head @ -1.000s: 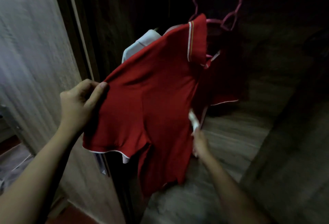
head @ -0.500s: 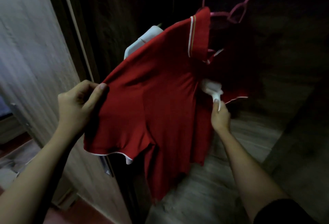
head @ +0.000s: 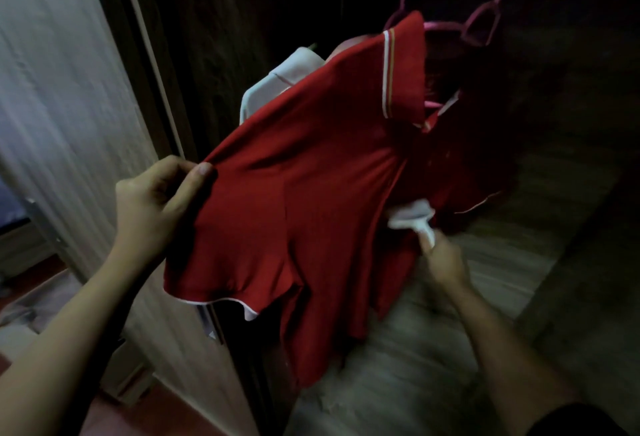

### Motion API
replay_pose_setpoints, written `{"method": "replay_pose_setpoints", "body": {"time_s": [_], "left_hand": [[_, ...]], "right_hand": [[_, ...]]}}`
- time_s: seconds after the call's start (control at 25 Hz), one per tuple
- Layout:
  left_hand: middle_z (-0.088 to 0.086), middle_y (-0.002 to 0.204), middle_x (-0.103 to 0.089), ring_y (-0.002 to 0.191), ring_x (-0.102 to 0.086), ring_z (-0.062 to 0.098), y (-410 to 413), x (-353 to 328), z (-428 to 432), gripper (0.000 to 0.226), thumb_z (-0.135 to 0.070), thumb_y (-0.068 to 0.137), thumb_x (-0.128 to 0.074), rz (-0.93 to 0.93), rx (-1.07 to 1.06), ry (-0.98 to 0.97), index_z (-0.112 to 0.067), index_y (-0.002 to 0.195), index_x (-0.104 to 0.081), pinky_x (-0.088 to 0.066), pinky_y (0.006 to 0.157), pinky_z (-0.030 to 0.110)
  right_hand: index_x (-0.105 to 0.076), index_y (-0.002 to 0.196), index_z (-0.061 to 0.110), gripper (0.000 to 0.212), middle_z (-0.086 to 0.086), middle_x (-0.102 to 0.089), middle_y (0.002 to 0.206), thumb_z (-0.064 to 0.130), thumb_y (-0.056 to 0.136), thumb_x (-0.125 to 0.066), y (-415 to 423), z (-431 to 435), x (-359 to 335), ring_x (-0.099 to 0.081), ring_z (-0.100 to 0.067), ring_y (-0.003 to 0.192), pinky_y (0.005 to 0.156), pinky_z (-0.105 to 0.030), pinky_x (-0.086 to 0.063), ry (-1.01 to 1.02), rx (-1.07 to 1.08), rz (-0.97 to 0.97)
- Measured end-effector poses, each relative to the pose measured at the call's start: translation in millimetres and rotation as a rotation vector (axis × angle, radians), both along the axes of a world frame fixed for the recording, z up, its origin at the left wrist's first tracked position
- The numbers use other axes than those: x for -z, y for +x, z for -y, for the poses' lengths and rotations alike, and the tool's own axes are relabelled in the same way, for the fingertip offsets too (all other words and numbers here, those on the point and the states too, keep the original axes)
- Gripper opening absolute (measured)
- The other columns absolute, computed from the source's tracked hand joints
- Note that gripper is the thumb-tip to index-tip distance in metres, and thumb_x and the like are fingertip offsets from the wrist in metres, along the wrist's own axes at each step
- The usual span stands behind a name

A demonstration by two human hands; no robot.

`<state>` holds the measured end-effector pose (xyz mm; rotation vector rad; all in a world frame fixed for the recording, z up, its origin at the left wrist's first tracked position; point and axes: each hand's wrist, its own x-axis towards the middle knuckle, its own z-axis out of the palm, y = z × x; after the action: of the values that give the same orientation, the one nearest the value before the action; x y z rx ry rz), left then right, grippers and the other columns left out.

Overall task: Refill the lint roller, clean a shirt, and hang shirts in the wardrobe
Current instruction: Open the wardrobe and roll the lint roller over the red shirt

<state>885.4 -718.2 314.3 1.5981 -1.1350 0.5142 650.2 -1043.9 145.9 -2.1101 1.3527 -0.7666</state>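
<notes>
Left hand (head: 156, 203) pinches the sleeve edge of the red polo shirt (head: 294, 193); right hand (head: 445, 259), arm outstretched, grips a white plastic lint roller (head: 414, 219) at the shirt's opposite side.

Left forearm (head: 74, 324) and right forearm (head: 498, 338) are bare, fyi. Just a dark sleeve (head: 585, 421) up the right arm.

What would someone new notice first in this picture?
A red shirt fills the middle of the view, hung on a pink hanger at the top right inside a dark wardrobe. The left hand pinches the shirt's left edge and pulls it out, while the right hand holds a white lint roller at its front, right of centre. A white shirt peeks out behind.
</notes>
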Motion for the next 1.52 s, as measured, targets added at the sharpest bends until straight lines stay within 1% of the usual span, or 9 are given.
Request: {"method": "replay_pose_setpoints", "body": {"time_s": [0.2,0.4,0.48,0.64,0.84,1.04,1.24,1.32,1.52], "left_hand": [[-0.037,0.071,-0.059,0.058,-0.052,-0.014,-3.5,-2.8,0.0,0.016,-0.042,0.088,-0.054,-0.008,0.002,0.008,-0.047,0.073,-0.056,-0.037,0.054,0.009],[-0.036,0.070,-0.060,0.058,-0.052,-0.014,-4.5,-6.0,-0.2,0.018,-0.042,0.088,-0.054,-0.019,0.001,0.015,-0.050,0.072,-0.057,-0.037,0.054,0.007],[-0.037,0.070,-0.060,0.057,-0.052,-0.014,-3.4,-4.9,0.8,0.018,-0.043,0.088,-0.054,-0.002,-0.002,0.030,-0.052,0.073,-0.057,-0.037,0.053,0.008],[-0.038,0.071,-0.060,0.058,-0.052,-0.015,0.5,-2.4,-1.2,0.017,-0.044,0.087,-0.053,0.007,0.004,0.039,-0.052,0.073,-0.057,-0.036,0.053,0.005],[-0.037,0.070,-0.060,0.057,-0.052,-0.015,-1.8,-1.7,0.6,0.015,-0.038,0.088,-0.056,0.009,-0.004,0.013,-0.040,0.074,-0.055,-0.036,0.056,0.004],[-0.034,0.068,-0.061,0.056,-0.051,-0.014,4.0,3.2,2.6,0.027,-0.042,0.086,-0.055,-0.001,-0.022,-0.026,-0.018,0.078,-0.066,-0.037,0.055,0.008],[-0.031,0.068,-0.062,0.056,-0.051,-0.012,6.2,3.4,2.3,0.022,-0.038,0.087,-0.059,0.006,-0.030,-0.017,-0.019,0.077,-0.065,-0.036,0.056,0.007],[-0.033,0.067,-0.061,0.057,-0.052,-0.014,7.5,3.3,2.4,0.014,-0.030,0.087,-0.061,0.017,-0.026,0.007,-0.020,0.077,-0.063,-0.036,0.056,0.005],[-0.036,0.070,-0.061,0.060,-0.054,-0.014,7.4,3.3,1.2,0.013,-0.032,0.087,-0.060,0.048,-0.039,0.028,-0.023,0.078,-0.062,-0.037,0.059,0.004]], "right_hand": [[-0.056,0.098,0.003,0.032,-0.032,-0.064,0.084,0.032,0.097,-0.041,1.7,3.9,-68.6,-0.061,-0.045,0.076,0.060,-0.038,-0.039,-0.253,0.019,0.234],[-0.059,0.100,0.008,0.026,-0.025,-0.068,0.085,0.030,0.096,-0.046,29.3,-59.9,34.0,-0.065,-0.039,0.075,0.061,-0.041,-0.046,-0.063,-0.161,0.144],[-0.061,0.106,0.007,0.046,-0.024,-0.069,0.096,0.047,0.092,-0.042,34.1,-69.7,85.2,-0.067,-0.039,0.086,0.070,-0.042,-0.048,0.052,-0.214,0.033],[-0.067,0.106,0.002,0.108,-0.026,-0.069,0.101,0.084,0.073,-0.006,40.3,-60.1,155.2,-0.068,-0.039,0.089,0.079,-0.042,-0.052,0.095,-0.208,0.028],[-0.058,0.092,0.009,0.034,-0.019,-0.068,0.076,0.039,0.095,-0.043,26.5,-75.8,39.2,-0.066,-0.037,0.073,0.060,-0.036,-0.043,-0.027,-0.200,0.086],[-0.051,0.084,0.013,0.034,0.004,-0.049,0.055,0.041,0.093,-0.036,30.1,-91.6,-74.2,-0.047,-0.015,0.046,0.050,-0.035,-0.036,-0.340,-0.213,0.421],[-0.058,0.096,0.006,0.027,-0.018,-0.066,0.067,0.030,0.095,-0.045,59.9,-110.3,1.2,-0.064,-0.033,0.059,0.050,-0.033,-0.032,-0.211,-0.201,0.322],[-0.061,0.100,0.007,0.036,-0.022,-0.069,0.074,0.038,0.094,-0.044,71.6,-118.6,56.9,-0.067,-0.038,0.069,0.053,-0.034,-0.040,-0.071,-0.210,0.181],[-0.069,0.092,0.007,0.095,-0.020,-0.072,0.079,0.077,0.078,-0.006,79.3,-119.3,133.6,-0.069,-0.036,0.075,0.067,-0.040,-0.053,0.104,-0.253,-0.098]]}}
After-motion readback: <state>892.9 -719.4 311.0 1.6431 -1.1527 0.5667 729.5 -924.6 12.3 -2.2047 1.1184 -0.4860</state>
